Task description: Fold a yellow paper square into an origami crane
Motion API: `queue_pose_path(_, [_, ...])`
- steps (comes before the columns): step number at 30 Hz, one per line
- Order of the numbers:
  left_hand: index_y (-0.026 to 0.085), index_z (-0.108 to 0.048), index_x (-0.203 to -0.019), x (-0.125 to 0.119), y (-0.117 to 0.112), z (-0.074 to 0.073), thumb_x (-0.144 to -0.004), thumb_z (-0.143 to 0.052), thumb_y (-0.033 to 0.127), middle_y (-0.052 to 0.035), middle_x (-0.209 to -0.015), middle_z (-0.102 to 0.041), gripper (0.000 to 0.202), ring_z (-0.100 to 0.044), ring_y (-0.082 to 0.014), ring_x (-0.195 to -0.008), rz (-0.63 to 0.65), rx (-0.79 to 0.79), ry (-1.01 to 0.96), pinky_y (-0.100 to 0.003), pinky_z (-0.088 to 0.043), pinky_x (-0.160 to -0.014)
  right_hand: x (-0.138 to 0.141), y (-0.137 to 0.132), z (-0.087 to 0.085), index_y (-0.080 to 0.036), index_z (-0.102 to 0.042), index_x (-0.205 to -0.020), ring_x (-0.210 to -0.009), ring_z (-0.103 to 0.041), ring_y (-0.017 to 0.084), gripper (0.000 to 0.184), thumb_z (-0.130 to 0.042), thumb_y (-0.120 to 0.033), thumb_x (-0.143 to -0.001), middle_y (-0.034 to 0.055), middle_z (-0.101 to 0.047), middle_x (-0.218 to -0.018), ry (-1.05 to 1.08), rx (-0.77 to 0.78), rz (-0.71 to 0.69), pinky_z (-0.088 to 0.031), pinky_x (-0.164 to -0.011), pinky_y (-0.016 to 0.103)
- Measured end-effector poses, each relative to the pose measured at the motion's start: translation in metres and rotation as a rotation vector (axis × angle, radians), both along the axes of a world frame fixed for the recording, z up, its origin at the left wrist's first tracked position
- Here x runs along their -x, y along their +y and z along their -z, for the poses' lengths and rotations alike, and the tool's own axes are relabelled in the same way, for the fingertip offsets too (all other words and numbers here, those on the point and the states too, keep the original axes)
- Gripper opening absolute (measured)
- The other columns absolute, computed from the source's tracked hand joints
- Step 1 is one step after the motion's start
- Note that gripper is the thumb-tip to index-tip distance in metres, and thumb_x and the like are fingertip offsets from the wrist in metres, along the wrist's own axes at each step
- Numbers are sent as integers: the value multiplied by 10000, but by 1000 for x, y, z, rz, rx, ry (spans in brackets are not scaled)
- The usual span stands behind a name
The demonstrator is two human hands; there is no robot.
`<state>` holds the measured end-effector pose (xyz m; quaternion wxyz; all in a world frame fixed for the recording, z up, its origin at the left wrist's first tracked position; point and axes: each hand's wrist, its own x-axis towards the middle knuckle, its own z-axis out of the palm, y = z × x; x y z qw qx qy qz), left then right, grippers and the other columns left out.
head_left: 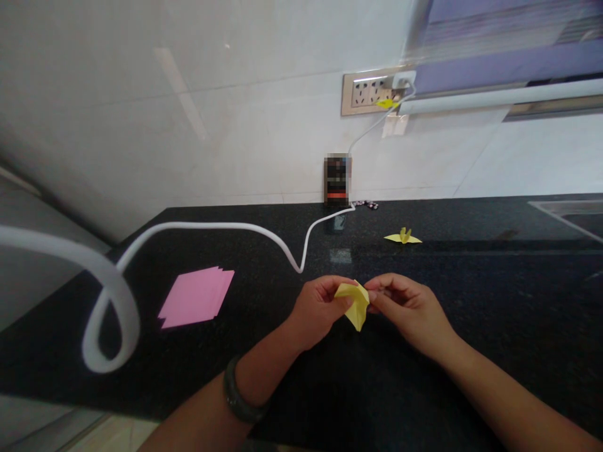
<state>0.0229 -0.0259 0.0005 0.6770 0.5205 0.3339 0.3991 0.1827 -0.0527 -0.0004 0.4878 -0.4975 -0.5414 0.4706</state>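
Yellow folded paper (358,314) is held above the dark, speckled tabletop (499,301), fingers of our left hand (318,311) and right hand (414,307) clamped on it. Behind, we note glossy pale wall tiles (273,125) with a socket panel (347,95); the upright device (337,179) is pixelated, any writing unreadable.

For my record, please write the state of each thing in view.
Yellow paper: folded, held
Left hand: pinching yellow paper
Right hand: pinching yellow paper
Yellow figure: folded, wings spread
Pink sheets: flat, stacked unevenly
White cable: looped at left
Dark device: upright
White plug: in wall socket
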Motion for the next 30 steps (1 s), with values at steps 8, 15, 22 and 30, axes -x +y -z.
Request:
queue_pose_path(8, [127,-520,-678,-1,-2,-4,-603,-647,274,27,-585,-534,208,-466,-67,-504,-86,-2,91,-194,-369,-493,9,-5,-3,-203,-580,-749,-565,-506,122,102,-623,-246,-668,-1,-567,-638,-2,-38,-52,-398,-514,244])
queue_pose_path(15, [132,-499,-677,-1,-6,-6,-580,-669,216,28,-602,-547,212,-478,-62,-507,-85,-4,87,-188,-370,-494,6,-6,-9,-177,-572,-755,-576,-536,120,119,-596,-280,-700,6,-580,-616,78,86,-117,-424,-563,247])
queue_pose_path(22, [139,-476,-686,-2,-4,-8,-598,-654,195,30,-622,-554,206,-491,-60,-527,-99,6,1,-189,-382,-515,3,-6,-8,-161,-583,-757,-542,-529,109,166,-547,-322,-745,8,-574,-603,44,102,-115,-421,-541,237])
queue_pose_path(30, [144,-534,-703,-2,-3,-5,-611,-630,161,27,-620,-572,134,-513,-73,-533,-107,-72,46,-195,-406,-520,5,-5,-9,-150,-556,-749,-517,-498,91,162,-534,-310,-756,-10,-533,-586,-10,85,-182,-402,-515,224])
